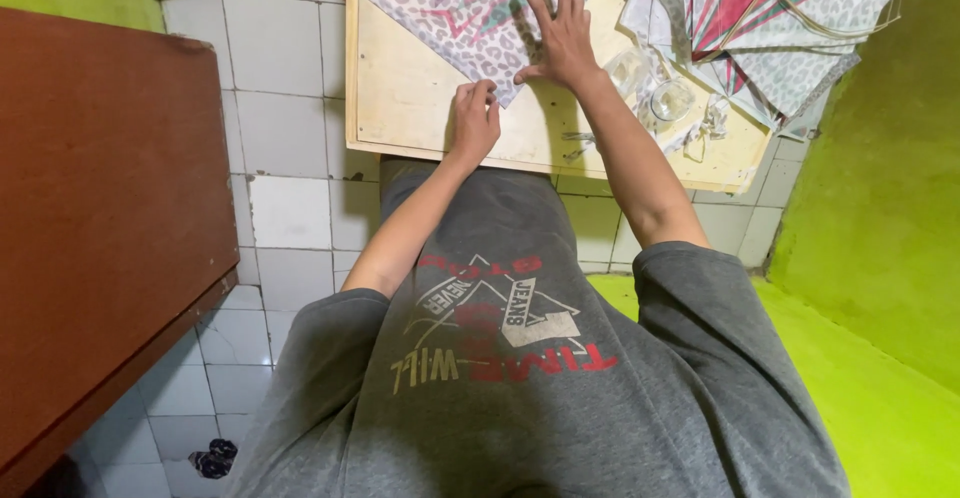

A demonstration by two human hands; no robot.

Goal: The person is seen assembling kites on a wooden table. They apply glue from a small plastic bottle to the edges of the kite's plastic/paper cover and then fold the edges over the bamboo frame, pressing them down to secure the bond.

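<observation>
The patterned paper sheet, thin and leopard-printed with pink and teal bands, lies flat on the pale wooden desk, its lower corner pointing toward the person. It could crease or tear at that corner, I judge, if the two hands pull unevenly. The right hand lies on it with fingers spread, while the left hand pinches the corner's edge with fingers curled together; a stack of similar sheets lies just beside.
</observation>
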